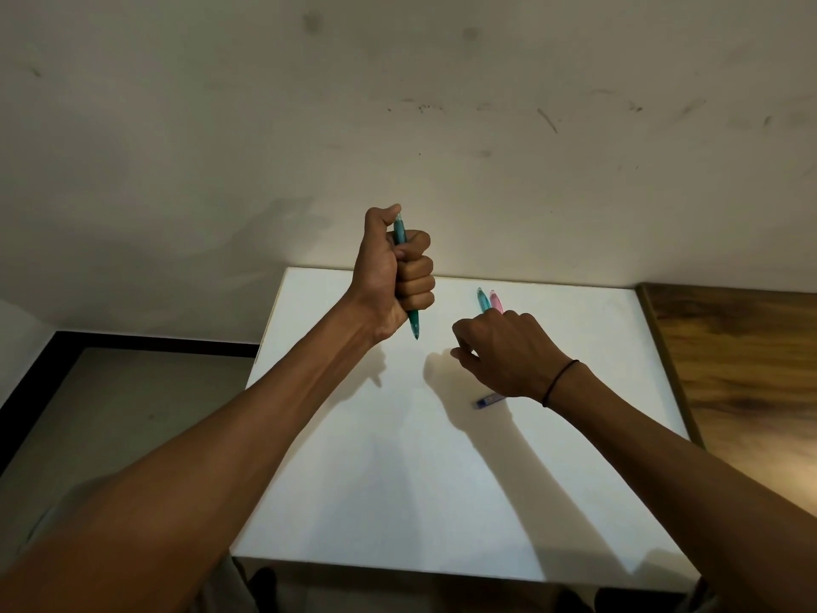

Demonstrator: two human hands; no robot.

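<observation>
My left hand (395, 272) grips the held pen (400, 234) in a fist, tip down, at the table's (398, 480) eleven o'clock. My right hand (508, 351) curls over the teal pen (482, 299) and pink pen (497, 302) at one o'clock. I cannot tell if it holds them. A loose pinch could drop one.

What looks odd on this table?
The left hand grips a teal pen in a full fist, tip down, not a writing hold. A blue pen lies apart, half hidden under the right hand.
</observation>
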